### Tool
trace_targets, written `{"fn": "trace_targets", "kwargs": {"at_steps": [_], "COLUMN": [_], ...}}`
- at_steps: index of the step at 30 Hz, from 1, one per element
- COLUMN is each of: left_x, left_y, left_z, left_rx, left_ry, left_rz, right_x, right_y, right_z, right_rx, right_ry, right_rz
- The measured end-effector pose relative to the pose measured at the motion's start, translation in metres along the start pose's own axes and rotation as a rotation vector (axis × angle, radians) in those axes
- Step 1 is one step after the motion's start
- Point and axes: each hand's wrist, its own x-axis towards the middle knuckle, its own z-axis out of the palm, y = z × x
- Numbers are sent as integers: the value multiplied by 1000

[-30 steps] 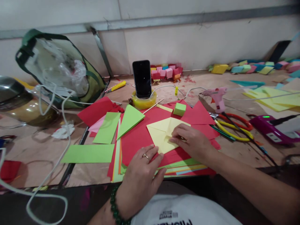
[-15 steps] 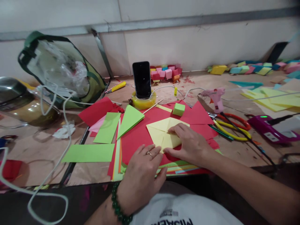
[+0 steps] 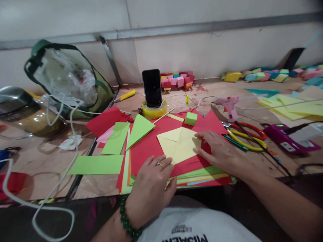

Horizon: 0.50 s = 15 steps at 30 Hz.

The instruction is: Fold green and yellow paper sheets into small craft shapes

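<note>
A pale yellow sheet of paper (image 3: 179, 145) lies on red paper (image 3: 145, 158), creased, with a flap folded over at its upper left. My left hand (image 3: 153, 179), wearing a ring and a green bead bracelet, rests flat with its fingertips at the sheet's lower left edge. At the right edge my right hand (image 3: 217, 149) has its thumb and fingers apart, touching the paper's border. Behind the sheet sits a small green paper cube (image 3: 191, 118). A folded green paper piece (image 3: 140, 131) lies to the left.
A phone (image 3: 151, 88) leans on a yellow tape roll (image 3: 153, 111). At right are a pink glue gun (image 3: 230, 107), scissors (image 3: 248, 139) and a purple power strip (image 3: 290, 139). A green-trimmed bag (image 3: 68, 80) and a jar (image 3: 27, 116) stand left; a white cable (image 3: 73, 134) runs there.
My right hand has moved right, off the middle of the yellow paper to its right edge. The paper's right part now lies unfolded. My left hand has hardly moved.
</note>
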Motion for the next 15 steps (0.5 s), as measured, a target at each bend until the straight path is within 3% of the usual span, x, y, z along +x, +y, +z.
{"fn": "trace_targets", "kwargs": {"at_steps": [4, 8, 11, 15], "left_x": [5, 13, 15, 13], "left_y": [5, 14, 18, 18], "left_z": [-3, -6, -6, -4], "left_rx": [31, 80, 125, 145], "left_ry": [-29, -95, -98, -99], "left_rz": [1, -11, 1, 10], "right_x": [-3, -4, -6, -9], "right_y": [0, -33, -49, -30], "right_z": [-4, -6, -2, 1], "right_rx": [7, -73, -95, -63], "right_ry": [75, 204, 138, 21], "right_rz": [-20, -21, -16, 23]}}
